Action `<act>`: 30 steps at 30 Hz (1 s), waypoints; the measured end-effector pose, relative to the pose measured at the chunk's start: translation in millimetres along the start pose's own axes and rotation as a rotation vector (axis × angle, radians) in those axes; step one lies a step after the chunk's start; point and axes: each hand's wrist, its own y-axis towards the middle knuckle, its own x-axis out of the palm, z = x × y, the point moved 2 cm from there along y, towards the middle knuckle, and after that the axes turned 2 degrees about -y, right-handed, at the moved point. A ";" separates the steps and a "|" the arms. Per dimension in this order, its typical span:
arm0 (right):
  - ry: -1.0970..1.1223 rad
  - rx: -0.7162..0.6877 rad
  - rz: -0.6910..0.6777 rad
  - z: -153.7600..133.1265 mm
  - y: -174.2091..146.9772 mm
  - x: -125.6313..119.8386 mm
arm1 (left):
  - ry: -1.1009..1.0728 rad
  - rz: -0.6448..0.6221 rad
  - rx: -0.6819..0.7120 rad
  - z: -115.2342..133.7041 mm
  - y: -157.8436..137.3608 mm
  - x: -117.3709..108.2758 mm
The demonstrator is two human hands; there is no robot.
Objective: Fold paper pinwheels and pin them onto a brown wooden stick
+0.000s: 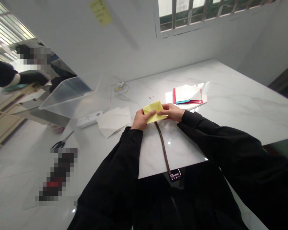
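A folded piece of yellow paper [156, 107], shaped like a small envelope with crease lines, is held above the table between both hands. My left hand [141, 120] grips its left side, the thumb pressed on the front. On the right side, my right hand [172, 111] pinches the paper, thumb also across the front; its other fingers are partly hidden behind the sheet. Below the paper a thin brown stick [162, 143] runs along the table toward me, its upper end hidden. Several tiny shiny bits [150, 97] lie just beyond the paper.
A stack of coloured and white paper [188, 94] lies at the back right. White sheets [114, 119], a white power strip [90, 118], scissors [62, 142] and a clear plastic bin [67, 95] are to the left. A phone [176, 175] sits by the near edge. Another person's arm [4, 73] shows far left.
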 end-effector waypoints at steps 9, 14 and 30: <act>0.022 -0.017 0.090 8.3 6.3 -3.1 | 0.034 -0.006 0.031 -1.7 1.4 -0.2; 0.048 -0.049 0.100 6.0 5.7 -2.5 | 0.011 -0.003 0.029 -1.1 0.1 1.1; 0.069 -0.124 0.096 3.9 5.1 0.7 | -0.022 0.152 0.111 0.4 6.6 -6.4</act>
